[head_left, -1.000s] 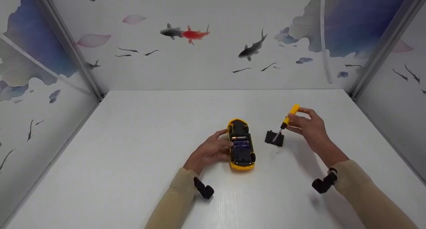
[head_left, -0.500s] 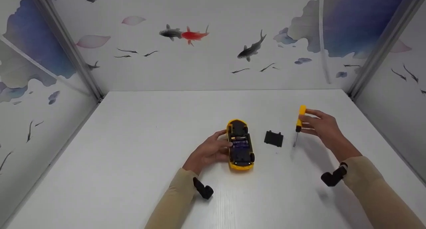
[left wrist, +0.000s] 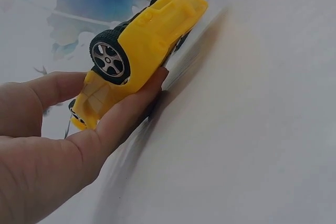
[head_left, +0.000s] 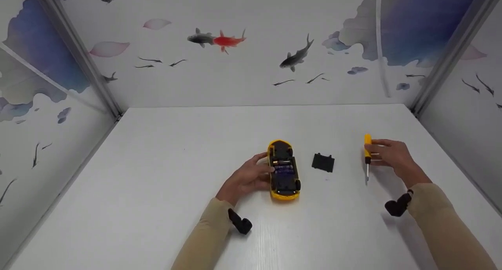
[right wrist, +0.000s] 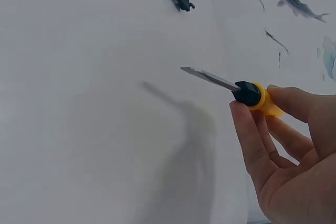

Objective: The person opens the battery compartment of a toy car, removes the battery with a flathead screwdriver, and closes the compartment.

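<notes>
A yellow toy car (head_left: 285,185) lies wheels up, its black underside showing an uncovered compartment with batteries (head_left: 283,169) inside. My left hand (head_left: 247,177) grips the car by its left side, thumb and fingers around the body, as the left wrist view also shows for the car (left wrist: 149,38). Between thumb and fingers of my right hand (head_left: 392,156) is the yellow handle of a screwdriver (head_left: 367,149). In the right wrist view the screwdriver's blade (right wrist: 210,78) is held above the table, its shadow apart from the tip. A black battery cover (head_left: 323,163) lies between car and screwdriver.
The white table (head_left: 157,183) is enclosed by a back wall (head_left: 251,73) and side walls printed with fish and petals. Grey metal posts stand at the back corners. A tiny speck (head_left: 327,179) lies just below the cover.
My right hand has carried the screwdriver away from over the battery cover, to the right and then nearer me, turning it more upright in view. The left hand and car stay put.
</notes>
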Demonstrator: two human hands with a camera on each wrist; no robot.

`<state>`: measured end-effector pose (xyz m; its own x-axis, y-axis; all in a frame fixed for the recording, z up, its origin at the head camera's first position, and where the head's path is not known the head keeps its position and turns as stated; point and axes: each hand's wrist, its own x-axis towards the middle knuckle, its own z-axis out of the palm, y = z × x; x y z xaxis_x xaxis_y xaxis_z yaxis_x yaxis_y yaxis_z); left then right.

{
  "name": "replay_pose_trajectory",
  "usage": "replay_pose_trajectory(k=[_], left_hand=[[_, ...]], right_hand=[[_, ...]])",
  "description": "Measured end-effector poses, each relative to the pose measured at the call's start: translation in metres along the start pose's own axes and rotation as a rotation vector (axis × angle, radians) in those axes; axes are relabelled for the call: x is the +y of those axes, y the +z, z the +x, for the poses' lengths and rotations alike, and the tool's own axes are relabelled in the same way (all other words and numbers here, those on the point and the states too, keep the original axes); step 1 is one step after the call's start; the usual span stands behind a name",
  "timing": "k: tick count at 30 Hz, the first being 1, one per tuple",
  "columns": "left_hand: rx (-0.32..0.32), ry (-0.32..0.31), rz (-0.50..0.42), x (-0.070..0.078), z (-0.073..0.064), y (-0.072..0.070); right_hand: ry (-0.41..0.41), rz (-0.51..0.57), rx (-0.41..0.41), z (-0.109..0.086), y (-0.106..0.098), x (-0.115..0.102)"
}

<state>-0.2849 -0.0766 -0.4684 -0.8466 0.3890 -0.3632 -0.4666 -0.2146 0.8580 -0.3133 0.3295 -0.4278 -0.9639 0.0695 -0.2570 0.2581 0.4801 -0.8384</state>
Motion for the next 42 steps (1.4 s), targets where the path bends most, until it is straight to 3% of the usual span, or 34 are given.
replay_pose_trajectory(k=[7,19,25,33,42], left_hand=[[-0.028,0.005,-0.003,0.0,0.0,0.001],[-0.019,0.008,0.027,-0.002,-0.001,0.002],[-0.042,0.014,0.043,-0.002,-0.002,-0.001],[-0.043,0.03,0.049,0.0,-0.003,-0.002],[-0.041,0.039,0.026,0.005,-0.004,0.0]], right_hand=[[0.077,-0.024,0.003,0.005,-0.002,0.01],[0.054,-0.173,0.033,0.008,0.008,0.017],[0.042,-0.244,0.082,0.002,0.012,0.007],[-0.038,-0.372,0.126,-0.011,0.017,-0.024],[-0.239,-0.242,0.091,-0.033,0.048,-0.06]])
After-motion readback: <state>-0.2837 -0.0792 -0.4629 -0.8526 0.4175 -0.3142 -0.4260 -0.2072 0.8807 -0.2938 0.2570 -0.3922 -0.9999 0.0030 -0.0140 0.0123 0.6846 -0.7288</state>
